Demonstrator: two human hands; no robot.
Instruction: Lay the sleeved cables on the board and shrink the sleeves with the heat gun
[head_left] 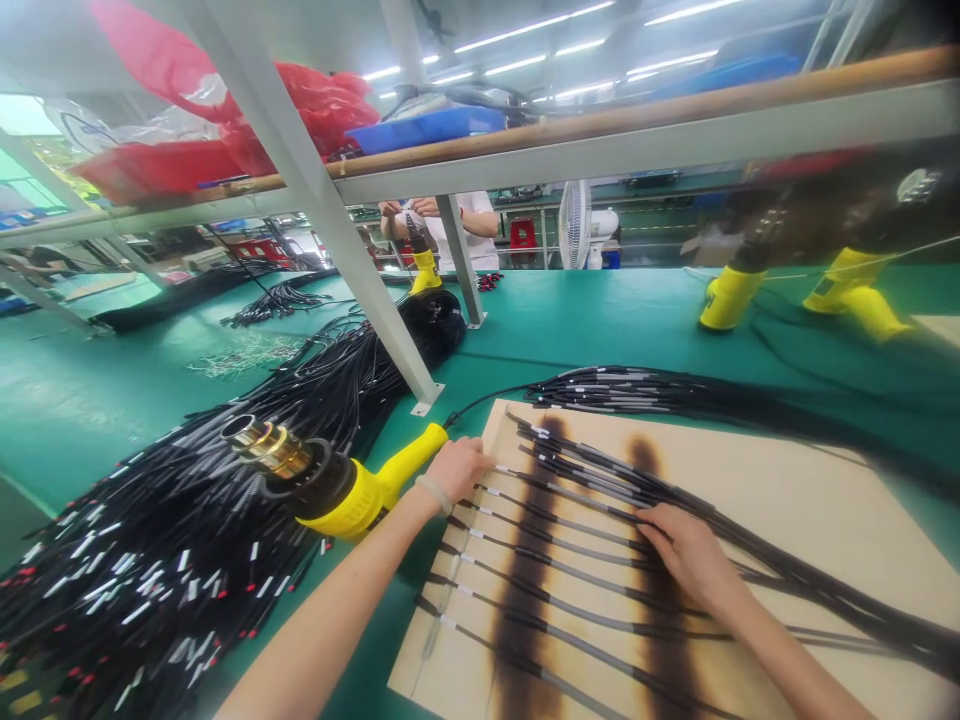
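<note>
My left hand is closed on the tip of a thin black cable at the left edge of a pale wooden board. Farther along what looks like the same cable, my right hand pinches it between thumb and fingers. Several more cables with white labels and grey sleeves lie side by side below it, their tips towards the board's left edge. A bunch of cables lies above, running off to the right. Two dark scorch bands cross the board beneath the cables.
A yellow heat gun lies left of my left forearm, nozzle pointing up-left. Behind it spreads a large heap of black cables. Shelf posts rise from the green table. More yellow heat guns stand at back right. Another person works across the table.
</note>
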